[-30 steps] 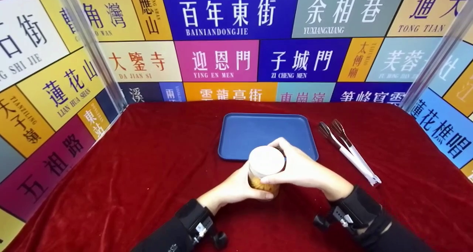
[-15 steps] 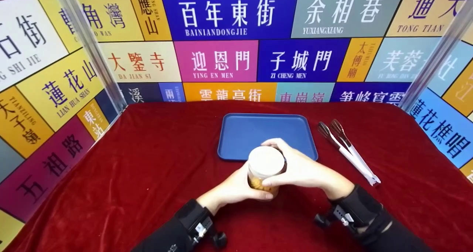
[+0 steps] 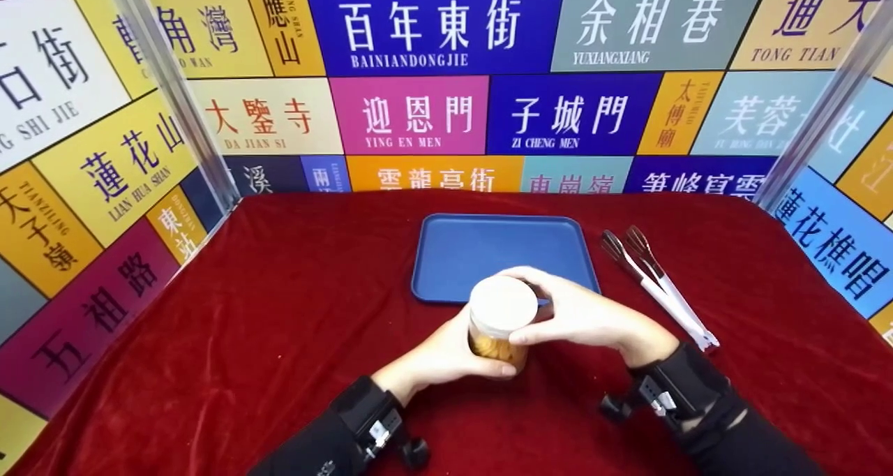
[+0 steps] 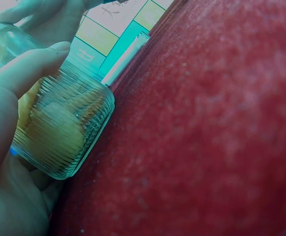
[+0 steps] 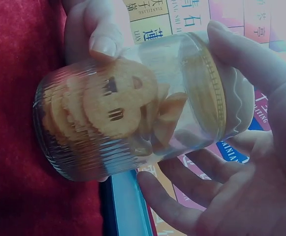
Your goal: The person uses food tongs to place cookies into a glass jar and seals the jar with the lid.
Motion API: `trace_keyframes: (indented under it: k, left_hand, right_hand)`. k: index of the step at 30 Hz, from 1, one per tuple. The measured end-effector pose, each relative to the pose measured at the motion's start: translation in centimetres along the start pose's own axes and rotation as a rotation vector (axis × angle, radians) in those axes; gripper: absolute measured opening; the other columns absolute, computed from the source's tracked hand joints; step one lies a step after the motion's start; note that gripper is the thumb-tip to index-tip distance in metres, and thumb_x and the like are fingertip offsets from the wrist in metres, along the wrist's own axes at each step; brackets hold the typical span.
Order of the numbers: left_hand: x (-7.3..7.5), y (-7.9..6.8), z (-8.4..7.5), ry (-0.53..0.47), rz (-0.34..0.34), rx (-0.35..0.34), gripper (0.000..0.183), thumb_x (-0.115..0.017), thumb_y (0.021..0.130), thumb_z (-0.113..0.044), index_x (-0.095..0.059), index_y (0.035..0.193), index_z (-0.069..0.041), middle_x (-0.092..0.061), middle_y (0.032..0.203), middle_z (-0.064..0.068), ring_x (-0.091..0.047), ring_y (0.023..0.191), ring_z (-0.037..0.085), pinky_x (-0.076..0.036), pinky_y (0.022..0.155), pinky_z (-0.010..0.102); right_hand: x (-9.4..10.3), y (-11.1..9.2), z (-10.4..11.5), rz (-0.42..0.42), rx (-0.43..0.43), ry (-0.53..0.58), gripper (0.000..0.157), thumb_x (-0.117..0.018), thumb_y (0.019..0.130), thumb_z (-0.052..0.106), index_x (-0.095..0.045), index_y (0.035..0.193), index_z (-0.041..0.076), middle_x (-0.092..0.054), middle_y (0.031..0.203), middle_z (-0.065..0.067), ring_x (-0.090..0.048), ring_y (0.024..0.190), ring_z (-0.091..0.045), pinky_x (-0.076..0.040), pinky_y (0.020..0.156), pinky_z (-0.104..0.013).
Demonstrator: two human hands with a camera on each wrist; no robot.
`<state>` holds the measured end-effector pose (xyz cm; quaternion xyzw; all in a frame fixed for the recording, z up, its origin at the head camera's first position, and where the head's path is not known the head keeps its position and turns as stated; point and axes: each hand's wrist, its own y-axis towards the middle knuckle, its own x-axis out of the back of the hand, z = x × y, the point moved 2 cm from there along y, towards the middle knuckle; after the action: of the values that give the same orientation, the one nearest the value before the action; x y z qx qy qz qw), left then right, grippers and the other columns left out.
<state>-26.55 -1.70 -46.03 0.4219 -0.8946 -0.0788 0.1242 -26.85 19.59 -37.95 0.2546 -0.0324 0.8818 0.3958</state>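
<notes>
A clear ribbed glass jar [image 3: 499, 347] with a white lid [image 3: 504, 303] is upright between both hands, just in front of the tray. Round biscuits [image 5: 111, 101], one with a cut-out face, fill its lower part. My left hand [image 3: 446, 354] grips the jar's body, its thumb across the near side; in the left wrist view the jar's base is close to the cloth. Around the lid, my right hand [image 3: 579, 312] has its thumb on the near edge and fingers curved round the far side, with a gap at the palm.
Behind the jar lies a blue tray [image 3: 481, 246], partly covered by the right hand. White-handled tongs [image 3: 659, 284] lie to its right. Red cloth [image 3: 300, 308] covers the table, and walls of coloured sign panels [image 3: 411, 113] stand around it.
My right hand has shifted slightly rightward at the lid, its thumb sliding right and its palm moving away from the rim. The left hand and jar have stayed in place.
</notes>
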Motion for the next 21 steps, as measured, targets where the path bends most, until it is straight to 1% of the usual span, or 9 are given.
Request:
trace_keyframes:
  k: [4, 10, 13, 17, 19, 21]
  left_hand:
    - [0.0, 0.0, 0.1, 0.0, -0.012, 0.013, 0.097, -0.094, 0.078, -0.007, -0.039, 0.157, -0.015, -0.061, 0.14, -0.001, -0.059, 0.129, 0.016, -0.044, 0.115, 0.034]
    - [-0.1, -0.1, 0.1, 0.02, -0.037, 0.044, 0.096, -0.094, 0.076, -0.008, -0.04, 0.156, -0.013, -0.062, 0.137, -0.001, -0.061, 0.125, 0.014, -0.045, 0.114, 0.031]
    - [-0.2, -0.1, -0.1, 0.025, -0.038, 0.045, 0.097, -0.095, 0.076, -0.008, -0.04, 0.156, -0.013, -0.062, 0.138, -0.002, -0.061, 0.126, 0.014, -0.044, 0.114, 0.031]
    - [-0.1, -0.1, -0.2, 0.035, -0.036, 0.031, 0.1, -0.095, 0.076, -0.008, -0.039, 0.158, -0.014, -0.062, 0.141, -0.003, -0.059, 0.129, 0.013, -0.043, 0.116, 0.032]
    - [-0.1, -0.1, -0.2, 0.04, -0.035, 0.024, 0.1, -0.095, 0.076, -0.009, -0.038, 0.159, -0.014, -0.062, 0.142, -0.003, -0.059, 0.13, 0.013, -0.042, 0.117, 0.032]
    - [0.0, -0.1, -0.1, 0.044, -0.034, 0.022, 0.1, -0.095, 0.076, -0.009, -0.038, 0.159, -0.014, -0.062, 0.143, -0.003, -0.058, 0.131, 0.013, -0.041, 0.118, 0.033]
  right_hand:
    - [0.0, 0.0, -0.1, -0.015, -0.009, -0.021, 0.073, -0.09, 0.087, 0.02, -0.054, 0.149, 0.011, -0.062, 0.141, -0.007, -0.055, 0.13, -0.028, -0.056, 0.101, -0.034]
    - [-0.3, 0.0, 0.1, -0.058, -0.023, -0.052, 0.073, -0.093, 0.084, 0.022, -0.053, 0.144, 0.008, -0.063, 0.135, -0.009, -0.061, 0.124, -0.028, -0.059, 0.096, -0.034]
    - [-0.7, 0.0, 0.4, -0.118, -0.037, -0.119, 0.071, -0.096, 0.08, 0.027, -0.056, 0.136, 0.01, -0.068, 0.127, -0.005, -0.064, 0.118, -0.025, -0.056, 0.097, -0.035]
    - [-1.3, -0.1, 0.9, -0.218, -0.074, -0.219, 0.071, -0.099, 0.074, 0.04, -0.057, 0.125, 0.014, -0.07, 0.118, -0.001, -0.064, 0.111, -0.02, -0.051, 0.096, -0.042]
    - [-1.5, -0.1, 1.1, -0.248, -0.088, -0.243, 0.072, -0.099, 0.072, 0.043, -0.056, 0.122, 0.015, -0.07, 0.116, -0.001, -0.064, 0.109, -0.019, -0.05, 0.095, -0.044]
    - [-1.6, -0.1, 1.3, -0.258, -0.091, -0.25, 0.072, -0.099, 0.071, 0.044, -0.056, 0.121, 0.014, -0.069, 0.116, -0.002, -0.064, 0.109, -0.02, -0.05, 0.095, -0.045]
